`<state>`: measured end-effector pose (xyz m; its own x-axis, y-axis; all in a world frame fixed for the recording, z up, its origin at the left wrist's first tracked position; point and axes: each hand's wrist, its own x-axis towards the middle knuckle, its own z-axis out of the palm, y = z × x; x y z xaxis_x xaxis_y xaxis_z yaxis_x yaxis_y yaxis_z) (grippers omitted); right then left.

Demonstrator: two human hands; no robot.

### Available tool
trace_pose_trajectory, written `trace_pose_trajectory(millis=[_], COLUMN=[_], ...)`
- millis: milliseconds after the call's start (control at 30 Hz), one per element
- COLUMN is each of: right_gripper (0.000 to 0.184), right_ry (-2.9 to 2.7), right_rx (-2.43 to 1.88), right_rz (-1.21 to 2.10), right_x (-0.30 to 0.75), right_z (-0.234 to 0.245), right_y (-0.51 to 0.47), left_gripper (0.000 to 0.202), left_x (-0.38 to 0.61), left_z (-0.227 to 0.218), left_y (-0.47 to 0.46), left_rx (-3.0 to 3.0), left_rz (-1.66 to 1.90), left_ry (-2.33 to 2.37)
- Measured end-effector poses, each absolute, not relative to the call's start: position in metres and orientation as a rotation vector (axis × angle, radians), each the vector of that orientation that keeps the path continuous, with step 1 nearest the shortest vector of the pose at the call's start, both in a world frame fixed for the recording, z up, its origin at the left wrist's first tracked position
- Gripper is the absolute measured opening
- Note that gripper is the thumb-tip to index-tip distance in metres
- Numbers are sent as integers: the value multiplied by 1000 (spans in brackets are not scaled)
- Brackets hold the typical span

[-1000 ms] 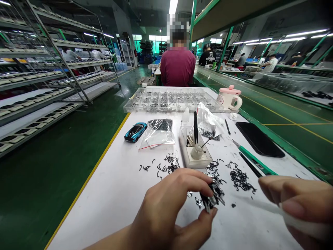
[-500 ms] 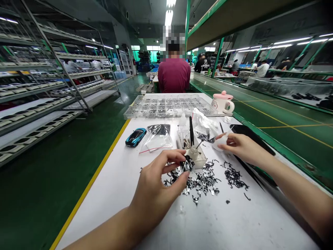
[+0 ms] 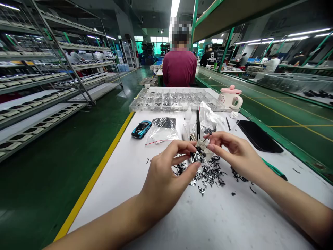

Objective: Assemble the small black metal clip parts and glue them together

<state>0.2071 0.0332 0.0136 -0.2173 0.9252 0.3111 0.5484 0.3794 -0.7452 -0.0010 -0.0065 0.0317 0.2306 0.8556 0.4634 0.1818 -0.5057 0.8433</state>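
My left hand (image 3: 169,173) pinches a small black-and-silver part (image 3: 198,156) between thumb and fingers, above the table. Close beside it, my right hand (image 3: 231,149) has its thumb and fingers curled together at the part's right side. What they hold, if anything, is hidden. Beneath the hands lies a pile of small black-and-silver pieces (image 3: 208,175). Some thin curved black pieces (image 3: 238,175) show partly behind my right wrist. Just behind the fingers, black tweezers (image 3: 198,125) stand upright in a holder mostly covered by my hands.
A blue toy car (image 3: 142,129) and a clear plastic bag (image 3: 163,130) lie at left. A divided clear tray (image 3: 177,100) and a pink-lidded mug (image 3: 230,97) stand at the back. A black phone-like slab (image 3: 260,136) lies right. A person (image 3: 180,67) sits ahead, back turned.
My right hand, which held a small white squeeze bottle at the right, has moved left to the part in my left hand. The bottle is no longer clearly visible there. My left hand keeps its pinch.
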Motion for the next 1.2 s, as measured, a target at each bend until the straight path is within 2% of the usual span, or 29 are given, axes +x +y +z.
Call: trace_pose_trajectory(millis=[133,233,400,667,867,1033,1200], right_gripper=[21,10,13,19,15,15,12], right_ry=[-1876,-2105,-2577,-2633,-2481,-1776,-1542], right_rx=[-1281,-1268,-1092,-1116,-1136,-1177,-1137], right_rz=[582,619,724,754,816,1399,1550], right_x=[206,209,203,204,199,204,205], right_z=[8,16,17,3,20,35,38], right_y=[33,19,-1,3,-3,-6,-8], left_gripper=[18,19,20,18,17,16,17], left_x=[-1,-1,-2,-3,-4,-3,-3], left_z=[33,35,34,34,35,34,35], left_y=[-7,-8,-8,-9,-6,-2,-1], left_rx=[1849,1831,1788,1587,1411,1309,1284], left_rz=[1307,1301,1257,1128,1069,1041,1022], left_ry=[922,935,946,969,967,973,962])
